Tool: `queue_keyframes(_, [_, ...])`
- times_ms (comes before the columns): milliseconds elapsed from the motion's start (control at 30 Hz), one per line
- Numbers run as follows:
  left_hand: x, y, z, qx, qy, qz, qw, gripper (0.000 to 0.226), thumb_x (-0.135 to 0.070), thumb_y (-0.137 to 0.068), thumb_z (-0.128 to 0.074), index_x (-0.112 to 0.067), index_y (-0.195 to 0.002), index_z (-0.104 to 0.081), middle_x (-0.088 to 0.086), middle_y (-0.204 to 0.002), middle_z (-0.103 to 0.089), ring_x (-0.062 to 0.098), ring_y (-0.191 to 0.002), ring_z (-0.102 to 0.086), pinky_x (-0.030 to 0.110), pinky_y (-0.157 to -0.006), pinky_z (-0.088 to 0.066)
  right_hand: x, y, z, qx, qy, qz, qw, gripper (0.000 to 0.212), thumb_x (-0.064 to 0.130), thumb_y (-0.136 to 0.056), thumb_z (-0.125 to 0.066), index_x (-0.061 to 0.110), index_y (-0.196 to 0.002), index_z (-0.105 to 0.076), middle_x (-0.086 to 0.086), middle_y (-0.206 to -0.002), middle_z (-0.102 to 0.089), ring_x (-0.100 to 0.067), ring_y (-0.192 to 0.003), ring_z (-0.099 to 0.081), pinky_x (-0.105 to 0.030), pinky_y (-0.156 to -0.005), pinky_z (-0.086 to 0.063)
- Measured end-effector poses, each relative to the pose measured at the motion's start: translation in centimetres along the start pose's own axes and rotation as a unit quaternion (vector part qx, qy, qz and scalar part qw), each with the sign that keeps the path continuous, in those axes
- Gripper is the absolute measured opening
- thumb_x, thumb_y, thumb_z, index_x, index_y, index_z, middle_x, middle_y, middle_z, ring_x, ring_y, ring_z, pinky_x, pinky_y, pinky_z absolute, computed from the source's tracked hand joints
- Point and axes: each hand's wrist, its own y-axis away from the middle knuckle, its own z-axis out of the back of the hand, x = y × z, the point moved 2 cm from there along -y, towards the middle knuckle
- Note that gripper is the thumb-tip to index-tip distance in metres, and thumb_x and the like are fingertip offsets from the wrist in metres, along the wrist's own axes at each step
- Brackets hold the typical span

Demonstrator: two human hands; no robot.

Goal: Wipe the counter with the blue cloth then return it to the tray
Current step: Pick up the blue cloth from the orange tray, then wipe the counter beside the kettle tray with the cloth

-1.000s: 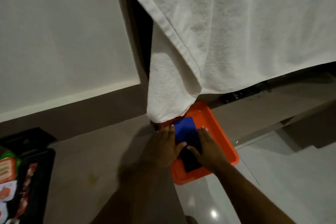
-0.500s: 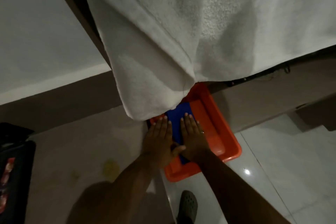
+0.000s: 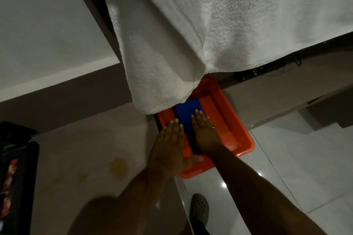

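Now my left hand (image 3: 170, 143) has slid off the blue cloth (image 3: 188, 115) onto the tray (image 3: 233, 118); my right hand (image 3: 205, 133) stays flat, gripping nothing. Yellow stains (image 3: 118, 168) on the counter (image 3: 86, 149) suggest wiping hasn't started.

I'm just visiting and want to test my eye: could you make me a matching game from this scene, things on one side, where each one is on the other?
Things:
1. blue cloth
2. white towel
3. yellow stain
4. right hand

Places:
A. on the counter
B. hanging above the tray
C. inside the orange tray
D. flat on the blue cloth

Pairs: 1-C, 2-B, 3-A, 4-D
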Motion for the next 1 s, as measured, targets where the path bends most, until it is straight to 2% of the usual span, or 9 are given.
queue_keyframes(167, [0.0,0.1,0.3,0.029,-0.008,0.003,1.000,0.123,-0.090,-0.072,-0.017,-0.002,-0.152,0.009,0.020,-0.163,0.013,0.030,-0.151,0.013,0.044,-0.123,0.007,-0.4,-0.1,2.6,-0.024,-0.176,-0.044,0.983,0.052,0.018,-0.096,-0.048,-0.001,-0.142,-0.034,-0.024,-0.150,-0.034,-0.035,-0.139,-0.031,-0.038,-0.112,-0.022])
queue_keyframes(233, [-0.4,0.7,1.1,0.036,0.003,0.006,0.999,0.115,-0.084,-0.080,-0.027,-0.002,-0.152,0.009,0.020,-0.163,0.013,0.030,-0.151,0.013,0.044,-0.123,0.006,-0.4,0.1,4.4,-0.083,-0.240,-0.094,0.963,0.032,0.015,-0.096,-0.049,-0.003,-0.122,-0.054,-0.027,-0.116,-0.061,-0.040,-0.107,-0.057,-0.036,-0.082,-0.039])
queue_keyframes(300, [0.0,1.8,1.7,0.022,0.024,0.019,0.999,0.112,-0.082,-0.082,-0.027,-0.003,-0.153,0.008,0.019,-0.164,0.010,0.028,-0.152,0.011,0.045,-0.123,0.005,0.2,0.9,6.3,-0.148,-0.324,-0.142,0.924,0.014,0.014,-0.095,-0.050,0.007,-0.093,-0.062,-0.016,-0.079,-0.062,-0.036,-0.075,-0.059,-0.034,-0.060,-0.031])
queue_keyframes(433, [3.2,8.4,2.9,-0.042,0.077,0.048,0.995,0.108,-0.078,-0.085,-0.036,-0.001,-0.154,-0.007,0.021,-0.164,-0.004,0.034,-0.152,-0.004,0.048,-0.124,-0.003,4.7,4.4,8.5,-0.200,-0.449,-0.175,0.853,0.026,0.022,-0.093,-0.054,0.023,-0.067,-0.053,0.001,-0.060,-0.052,-0.018,-0.058,-0.049,-0.036,-0.057,-0.036])
queue_keyframes(533, [6.5,15.0,2.5,-0.183,0.093,0.073,0.976,0.100,-0.067,-0.080,-0.061,0.007,-0.144,-0.039,0.031,-0.151,-0.036,0.046,-0.141,-0.035,0.056,-0.117,-0.026,9.7,8.2,8.0,-0.188,-0.442,-0.148,0.865,0.025,0.025,-0.095,-0.053,0.013,-0.073,-0.058,-0.004,-0.062,-0.053,-0.020,-0.059,-0.049,-0.037,-0.056,-0.036])
queue_keyframes(667, [10.7,22.9,-0.2,-0.137,0.082,0.131,0.978,0.100,-0.071,-0.087,-0.043,-0.004,-0.154,-0.012,0.020,-0.164,-0.009,0.033,-0.152,-0.006,0.043,-0.121,0.001,16.5,13.5,5.1,-0.148,-0.360,-0.072,0.918,0.021,0.019,-0.098,-0.047,0.003,-0.097,-0.061,-0.011,-0.075,-0.060,-0.027,-0.066,-0.055,-0.031,-0.056,-0.039])
queue_keyframes(767, [12.7,28.4,-3.4,-0.128,0.075,0.186,0.971,0.100,-0.070,-0.088,-0.043,-0.003,-0.154,-0.011,0.021,-0.164,-0.007,0.033,-0.152,-0.004,0.045,-0.122,0.000,20.8,16.8,1.6,-0.045,-0.263,-0.009,0.964,0.031,0.027,-0.098,-0.045,0.009,-0.122,-0.053,-0.008,-0.111,-0.058,-0.028,-0.101,-0.056,-0.031,-0.083,-0.039])
queue_keyframes(833, [13.1,32.5,-6.1,-0.120,0.098,0.230,0.961,0.103,-0.072,-0.086,-0.043,-0.001,-0.154,-0.011,0.022,-0.164,-0.005,0.034,-0.152,-0.003,0.045,-0.121,0.002,22.3,18.0,-1.0,0.046,-0.154,0.012,0.987,0.041,0.050,-0.095,-0.036,0.016,-0.105,-0.056,-0.014,-0.118,-0.058,-0.033,-0.120,-0.048,-0.041,-0.097,-0.036])
queue_keyframes(1000, [12.6,39.4,-9.8,-0.144,0.152,0.334,0.919,0.116,-0.083,-0.075,-0.032,0.001,-0.153,-0.014,0.023,-0.162,-0.009,0.039,-0.150,-0.008,0.052,-0.122,-0.010,22.3,16.8,-1.8,0.020,-0.026,0.044,0.998,0.081,0.069,-0.088,-0.012,0.011,-0.130,-0.049,-0.021,-0.150,-0.034,-0.034,-0.145,-0.013,-0.056,-0.116,-0.012])
